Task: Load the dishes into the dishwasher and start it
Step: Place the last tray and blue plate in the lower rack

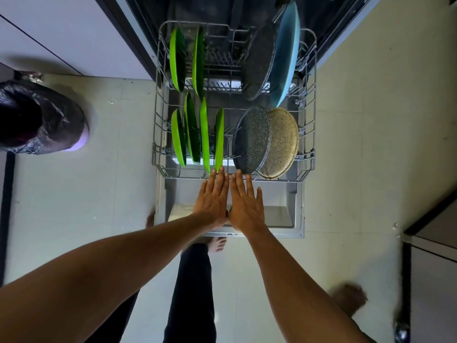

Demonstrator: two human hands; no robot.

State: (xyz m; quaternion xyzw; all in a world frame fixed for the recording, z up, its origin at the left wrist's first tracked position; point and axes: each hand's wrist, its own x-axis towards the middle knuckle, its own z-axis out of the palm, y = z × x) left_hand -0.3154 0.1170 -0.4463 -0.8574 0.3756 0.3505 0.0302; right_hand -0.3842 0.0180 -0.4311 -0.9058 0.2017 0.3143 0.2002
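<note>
head view: the left hand (212, 199) and right hand (247, 204) are held flat side by side, fingers straight, nothing gripped. the rack (158, 134) is drawn out straight ahead, its front rim seemingly touched by both sets of fingertips; green plates (218, 139) stand beyond the left, speckled pans (252, 141) beyond the right. an even push directly away is judged next.

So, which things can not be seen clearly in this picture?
Head view, top edge: cuts off the blue pan.
Head view, darkness: hides the dishwasher interior behind the rack.
Head view, motion blur: the foot at lower right.
Head view, left edge: cuts the bagged bin.
</note>
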